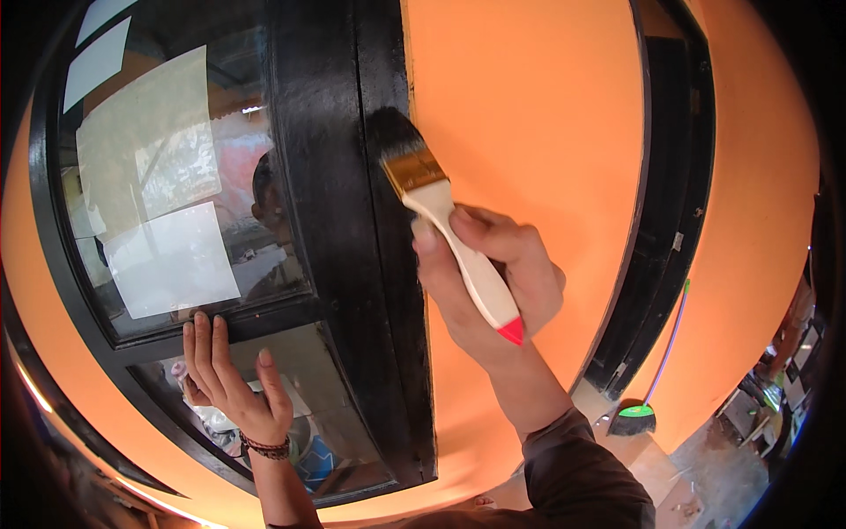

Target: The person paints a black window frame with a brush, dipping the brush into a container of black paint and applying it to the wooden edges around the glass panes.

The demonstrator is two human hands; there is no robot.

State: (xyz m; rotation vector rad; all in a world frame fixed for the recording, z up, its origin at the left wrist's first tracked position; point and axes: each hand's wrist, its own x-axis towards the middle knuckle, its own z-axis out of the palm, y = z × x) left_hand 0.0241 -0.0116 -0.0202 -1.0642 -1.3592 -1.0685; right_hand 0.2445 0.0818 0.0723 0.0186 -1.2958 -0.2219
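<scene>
— Against the black window frame (339,220), what's the left hand (231,381) doing?
— Fingers spread flat on its crossbar.
— And the right hand (493,278)?
— Closed round the paintbrush (441,212) handle, bristles touching the frame. Light, stiff handle, soft wet tip; grip mid-handle.

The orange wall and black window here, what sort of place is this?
Probably the outside wall of a house or small shop being repainted. The right hand holds a paintbrush to the black window frame, the left hand rests on the frame, and a broom leans against the orange wall.
</scene>
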